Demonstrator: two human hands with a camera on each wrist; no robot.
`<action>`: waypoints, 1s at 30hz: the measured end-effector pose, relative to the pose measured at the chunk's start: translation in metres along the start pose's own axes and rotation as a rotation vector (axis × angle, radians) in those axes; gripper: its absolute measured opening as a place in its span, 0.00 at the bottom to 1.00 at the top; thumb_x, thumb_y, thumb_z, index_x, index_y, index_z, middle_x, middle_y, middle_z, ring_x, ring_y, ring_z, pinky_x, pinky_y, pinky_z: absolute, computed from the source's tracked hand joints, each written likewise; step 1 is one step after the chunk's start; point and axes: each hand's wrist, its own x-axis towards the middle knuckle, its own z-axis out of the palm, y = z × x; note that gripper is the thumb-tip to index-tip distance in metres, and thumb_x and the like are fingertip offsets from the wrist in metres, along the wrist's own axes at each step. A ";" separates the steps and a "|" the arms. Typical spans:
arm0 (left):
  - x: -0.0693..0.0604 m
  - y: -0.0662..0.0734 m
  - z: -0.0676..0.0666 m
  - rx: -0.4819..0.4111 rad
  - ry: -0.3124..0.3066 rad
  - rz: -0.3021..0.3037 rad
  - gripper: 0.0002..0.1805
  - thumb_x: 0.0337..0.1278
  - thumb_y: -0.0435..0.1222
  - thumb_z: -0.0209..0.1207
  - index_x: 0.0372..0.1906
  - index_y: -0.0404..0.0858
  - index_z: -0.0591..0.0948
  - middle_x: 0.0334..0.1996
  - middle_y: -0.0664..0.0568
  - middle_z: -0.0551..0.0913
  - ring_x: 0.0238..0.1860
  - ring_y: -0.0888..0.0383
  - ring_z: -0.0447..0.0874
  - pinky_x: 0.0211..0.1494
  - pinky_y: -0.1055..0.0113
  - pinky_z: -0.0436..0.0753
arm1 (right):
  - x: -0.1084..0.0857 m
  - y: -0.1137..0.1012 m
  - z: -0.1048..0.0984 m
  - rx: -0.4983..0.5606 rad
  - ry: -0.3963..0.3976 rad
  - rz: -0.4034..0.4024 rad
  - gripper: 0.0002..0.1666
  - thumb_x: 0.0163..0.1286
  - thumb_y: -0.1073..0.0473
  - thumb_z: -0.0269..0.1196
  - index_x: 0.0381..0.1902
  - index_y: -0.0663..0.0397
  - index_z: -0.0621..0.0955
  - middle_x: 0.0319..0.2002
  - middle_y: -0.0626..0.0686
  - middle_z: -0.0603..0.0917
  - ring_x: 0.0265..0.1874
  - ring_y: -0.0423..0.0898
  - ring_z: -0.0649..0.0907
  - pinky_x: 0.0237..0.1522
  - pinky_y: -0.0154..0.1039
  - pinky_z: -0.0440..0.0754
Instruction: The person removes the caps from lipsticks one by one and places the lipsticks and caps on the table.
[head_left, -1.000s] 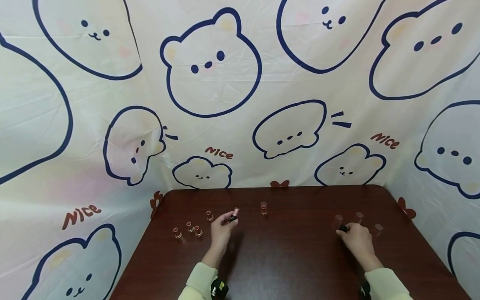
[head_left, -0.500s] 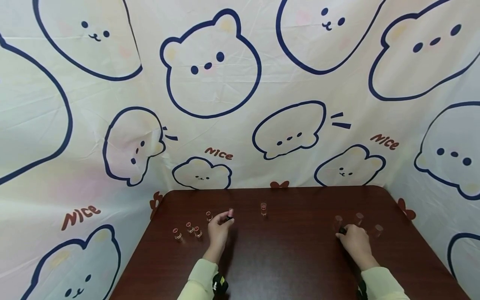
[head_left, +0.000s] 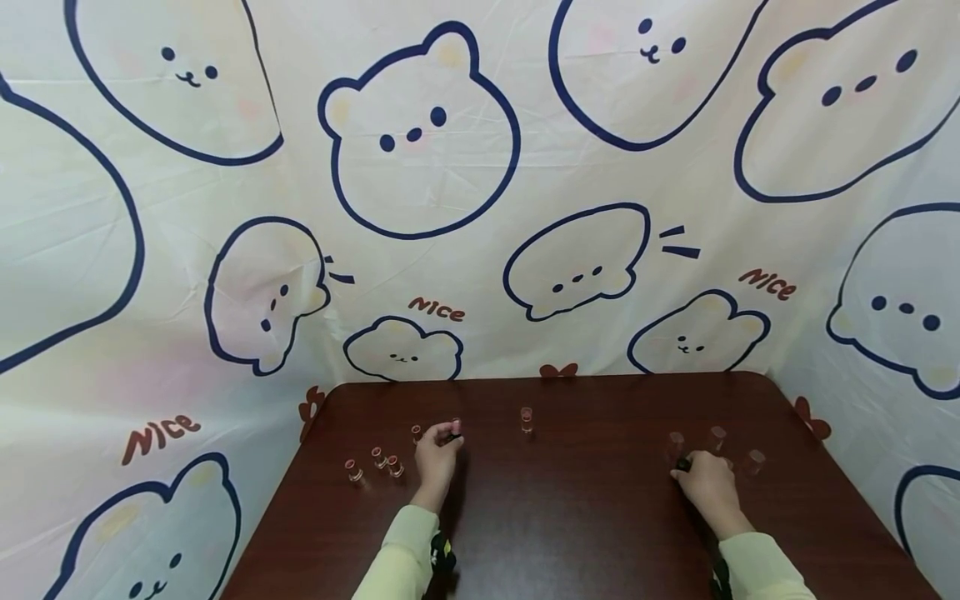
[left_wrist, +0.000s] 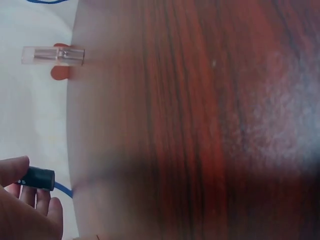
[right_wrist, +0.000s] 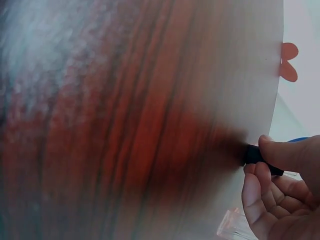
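My left hand is raised over the left part of the table, pinching a small lipstick-like tube between thumb and fingers. Its pink end points up in the head view; the left wrist view shows its black part. Over at the right, my right hand pinches a short black cylinder near the tabletop. Whether that cylinder touches the table I cannot tell. Beside this hand stand clear tubes, partly hidden by it. Just left of my left hand is a small clear tube with a reddish rim.
Several similar reddish-rimmed tubes stand on the left of the dark wooden table. One clear tube stands alone near the back edge. Behind hangs a pale cloth printed with cartoon bears.
My left hand has shifted slightly left with the pink-and-black tube, whose pink end has come nearer the standing tubes. My right hand has hardly moved and keeps its grip on the black cylinder.
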 end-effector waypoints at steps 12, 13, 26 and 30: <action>0.006 -0.007 0.000 0.103 0.058 -0.016 0.11 0.46 0.22 0.68 0.37 0.30 0.81 0.33 0.41 0.84 0.40 0.44 0.82 0.44 0.51 0.79 | -0.001 0.001 0.002 0.015 0.004 0.019 0.15 0.63 0.65 0.65 0.18 0.58 0.75 0.12 0.52 0.69 0.12 0.46 0.67 0.18 0.40 0.63; 0.007 -0.007 -0.001 0.110 0.061 -0.018 0.11 0.45 0.22 0.68 0.37 0.29 0.81 0.33 0.41 0.84 0.40 0.44 0.82 0.44 0.51 0.79 | -0.001 0.001 0.002 0.017 0.003 0.017 0.16 0.64 0.65 0.65 0.18 0.58 0.74 0.12 0.52 0.68 0.12 0.46 0.67 0.18 0.40 0.63; 0.011 -0.011 -0.003 0.206 0.055 -0.024 0.11 0.43 0.22 0.68 0.35 0.30 0.80 0.31 0.41 0.81 0.38 0.42 0.79 0.45 0.48 0.77 | 0.000 0.003 0.004 0.005 0.009 0.025 0.17 0.63 0.65 0.65 0.17 0.57 0.74 0.12 0.52 0.68 0.13 0.46 0.67 0.18 0.40 0.63; 0.012 -0.014 -0.004 0.223 0.060 -0.010 0.11 0.41 0.22 0.69 0.33 0.31 0.80 0.30 0.41 0.81 0.36 0.42 0.79 0.45 0.48 0.77 | 0.001 0.002 0.002 -0.005 0.003 0.026 0.15 0.63 0.64 0.66 0.18 0.58 0.75 0.13 0.52 0.70 0.13 0.47 0.68 0.19 0.40 0.64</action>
